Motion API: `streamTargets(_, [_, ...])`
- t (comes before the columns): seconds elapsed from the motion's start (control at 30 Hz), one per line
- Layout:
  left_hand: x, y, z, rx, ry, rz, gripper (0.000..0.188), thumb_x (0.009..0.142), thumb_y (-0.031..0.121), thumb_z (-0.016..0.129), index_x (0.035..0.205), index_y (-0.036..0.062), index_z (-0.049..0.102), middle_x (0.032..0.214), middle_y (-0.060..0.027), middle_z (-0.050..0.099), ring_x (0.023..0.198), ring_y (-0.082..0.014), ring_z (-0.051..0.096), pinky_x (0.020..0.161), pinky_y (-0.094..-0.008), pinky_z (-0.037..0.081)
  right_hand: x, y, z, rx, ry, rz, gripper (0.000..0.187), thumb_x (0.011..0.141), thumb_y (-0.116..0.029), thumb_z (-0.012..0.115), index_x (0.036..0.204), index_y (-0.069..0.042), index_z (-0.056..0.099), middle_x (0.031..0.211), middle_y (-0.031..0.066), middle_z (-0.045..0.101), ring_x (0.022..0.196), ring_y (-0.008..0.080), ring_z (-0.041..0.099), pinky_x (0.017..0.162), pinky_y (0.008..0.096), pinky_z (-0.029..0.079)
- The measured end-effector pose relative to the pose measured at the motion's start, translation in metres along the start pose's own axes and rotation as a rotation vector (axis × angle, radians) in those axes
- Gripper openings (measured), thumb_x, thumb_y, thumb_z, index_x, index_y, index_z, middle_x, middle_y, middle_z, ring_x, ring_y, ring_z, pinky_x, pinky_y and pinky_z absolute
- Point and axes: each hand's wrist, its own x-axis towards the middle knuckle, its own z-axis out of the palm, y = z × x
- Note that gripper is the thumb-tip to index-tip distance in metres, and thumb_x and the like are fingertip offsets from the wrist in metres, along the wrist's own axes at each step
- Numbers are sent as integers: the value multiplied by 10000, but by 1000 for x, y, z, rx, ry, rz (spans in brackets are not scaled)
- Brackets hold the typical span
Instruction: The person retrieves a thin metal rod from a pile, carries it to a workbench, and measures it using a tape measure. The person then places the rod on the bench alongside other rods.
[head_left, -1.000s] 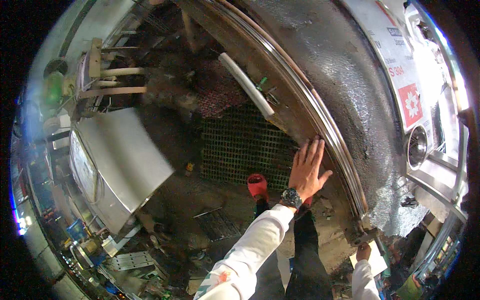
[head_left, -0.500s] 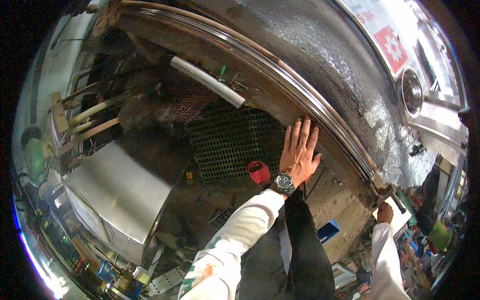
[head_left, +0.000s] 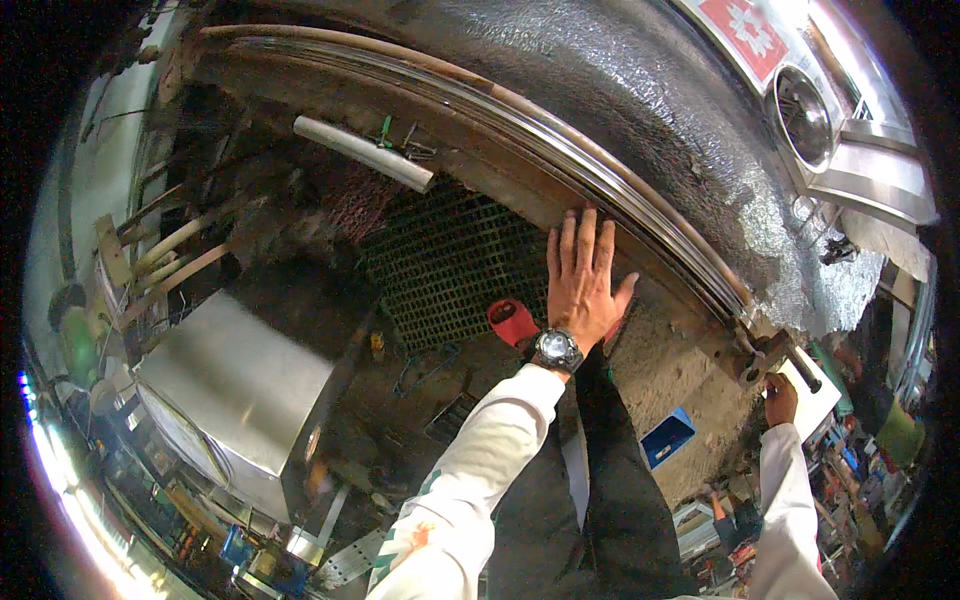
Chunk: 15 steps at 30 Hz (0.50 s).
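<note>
- Fingers of your left hand (head_left: 583,288) lie nearly straight and a little apart, grasping nothing, their tips at the near edge of the long brown metal beam (head_left: 490,166) in the head view.
- That beam crosses the scene from far left to near right, bright steel bars (head_left: 602,184) running along its far side.
- At its near right end, your right hand (head_left: 780,402) is partly curled beside the rusty end fitting (head_left: 750,363) and dark rod (head_left: 806,371); you cannot tell here whether it grips the fitting, the rod or the white sheet (head_left: 815,410).
- By its look, the beam should prove heavy, stiff and hardly fragile; its polished bars may feel slick, its dull brown face less so.
- For a firm hold, the rod seems your best spot, fingers wrapped fully round; the brown face suits your left palm for steadying, clear of the bars.
- Farther left, a pale tube (head_left: 362,152) lies near the beam; nearer you, right of centre, sits a blue tray (head_left: 668,438).
</note>
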Motion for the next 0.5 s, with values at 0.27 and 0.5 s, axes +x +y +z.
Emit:
streamTargets(0.27, [26,-7,2,-9,247,-183,867,772,459,870,1414,34,468,1563,-215,397,1458,-476,350,1197,-623,291,13,-31,-9,-16,19,-47,154,925,-48,667,1062,-15,727,1084,179,736,954,388,706,850,452,560])
streamTargets(0.5, [31,0,5,-13,260,-198,884,733,447,896,1393,40,471,1550,-202,394,1454,-465,352,1192,-631,294,7,-23,-5,-1,83,-52,163,889,-35,659,1040,-36,721,1061,165,726,934,403,689,789,453,564])
